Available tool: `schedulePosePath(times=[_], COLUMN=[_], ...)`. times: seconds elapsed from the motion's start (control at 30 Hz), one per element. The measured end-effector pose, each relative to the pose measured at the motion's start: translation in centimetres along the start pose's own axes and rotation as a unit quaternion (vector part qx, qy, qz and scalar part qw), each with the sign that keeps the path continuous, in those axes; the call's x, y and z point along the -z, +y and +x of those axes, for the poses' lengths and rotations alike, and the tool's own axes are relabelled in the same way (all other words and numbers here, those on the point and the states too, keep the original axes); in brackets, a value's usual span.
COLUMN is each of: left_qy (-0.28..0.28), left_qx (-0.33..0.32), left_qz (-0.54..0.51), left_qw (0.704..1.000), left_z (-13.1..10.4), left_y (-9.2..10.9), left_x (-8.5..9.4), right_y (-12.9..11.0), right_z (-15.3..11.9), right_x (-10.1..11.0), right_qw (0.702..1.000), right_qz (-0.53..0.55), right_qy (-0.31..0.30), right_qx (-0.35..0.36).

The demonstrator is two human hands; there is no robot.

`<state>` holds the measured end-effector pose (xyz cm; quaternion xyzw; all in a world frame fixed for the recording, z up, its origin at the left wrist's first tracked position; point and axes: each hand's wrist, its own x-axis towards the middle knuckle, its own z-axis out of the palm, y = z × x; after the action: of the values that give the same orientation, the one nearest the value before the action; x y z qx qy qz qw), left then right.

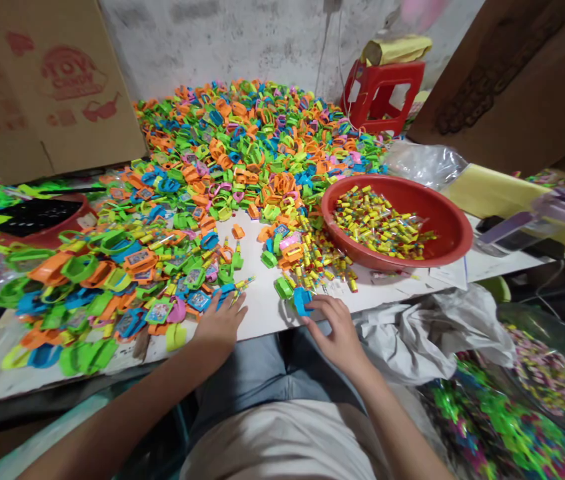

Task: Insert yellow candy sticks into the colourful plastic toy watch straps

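My left hand (221, 322) lies at the edge of the left heap of plastic toy watches (137, 260), its fingers spread over a blue piece and a small yellow candy tube (244, 283). Between the thumb and fingers of my right hand (335, 327) is a blue toy watch (303, 301), near the front edge of the white table (262, 293). A green piece (283, 288) sits just left of it. Small yellow wrapped candies (322, 257) are strewn beyond my right hand, beside a red basin (457, 243) holding many more.
A large pile of colourful toy watches (247, 140) reaches the wall. Cardboard boxes (52, 87) stand at both sides. A red stool (385, 93) is behind; a lilac cup (562, 210) and crumpled white plastic (427, 333) are at the right.
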<state>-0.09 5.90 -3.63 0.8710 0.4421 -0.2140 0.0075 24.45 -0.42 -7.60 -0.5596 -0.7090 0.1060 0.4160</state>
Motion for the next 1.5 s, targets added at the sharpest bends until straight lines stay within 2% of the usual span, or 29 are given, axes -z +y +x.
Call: schedulePosePath(times=[0.2, 0.3, 0.43, 0.6, 0.73, 0.87, 0.97, 1.07, 1.27, 1.4, 1.5], left_qy=[-0.010, -0.017, -0.018, 0.030, 0.091, 0.188, 0.211, 0.189, 0.100, 0.019, -0.015], left_qx=[0.024, 0.035, 0.005, -0.014, -0.006, 0.061, 0.144, 0.175, 0.168, 0.135, 0.086], left_qz=[0.008, -0.009, -0.088, -0.141, -0.146, -0.127, -0.107, -0.069, -0.019, -0.026, -0.031], left_qw=[1.000, 0.999, 0.996, 0.989, 0.985, 0.972, 0.961, 0.964, 0.980, 0.990, 0.996], left_z=[0.3, 0.1, 0.1, -0.7, -1.2, 0.3, 2.2, 3.8, 5.5, 7.6, 9.9], left_y=[0.1, 0.0, -0.6, -1.0, -2.4, -4.5, -5.0, -4.6, -5.1, -6.0, -6.3], left_x=[1.4, 1.2, 0.4, -0.1, 1.2, 3.3, 4.4, 4.6, 4.2, 5.4, 6.2], right_y=[-0.6, -0.5, -0.5, -0.8, -1.0, -1.3, -1.5, -1.6, -0.7, -0.3, -0.5], right_z=[-0.1, -0.3, -0.4, -0.2, 0.2, 0.6, 0.7, 0.5, 0.0, -0.1, 0.0], right_x=[0.1, 0.2, 0.2, 0.0, 0.0, -0.2, -0.4, -0.4, 0.4, 0.9, 0.9], right_qw=[1.000, 1.000, 1.000, 0.999, 0.999, 0.999, 0.999, 0.999, 0.999, 0.999, 0.998], right_qz=[0.005, 0.003, 0.012, 0.027, 0.031, 0.037, 0.038, 0.040, 0.043, 0.045, 0.054], right_qy=[-0.003, -0.011, -0.016, -0.022, -0.023, -0.026, -0.027, -0.023, -0.014, -0.009, -0.008], right_qx=[-0.005, -0.012, -0.019, -0.015, -0.008, -0.009, -0.011, -0.010, -0.015, -0.016, -0.019])
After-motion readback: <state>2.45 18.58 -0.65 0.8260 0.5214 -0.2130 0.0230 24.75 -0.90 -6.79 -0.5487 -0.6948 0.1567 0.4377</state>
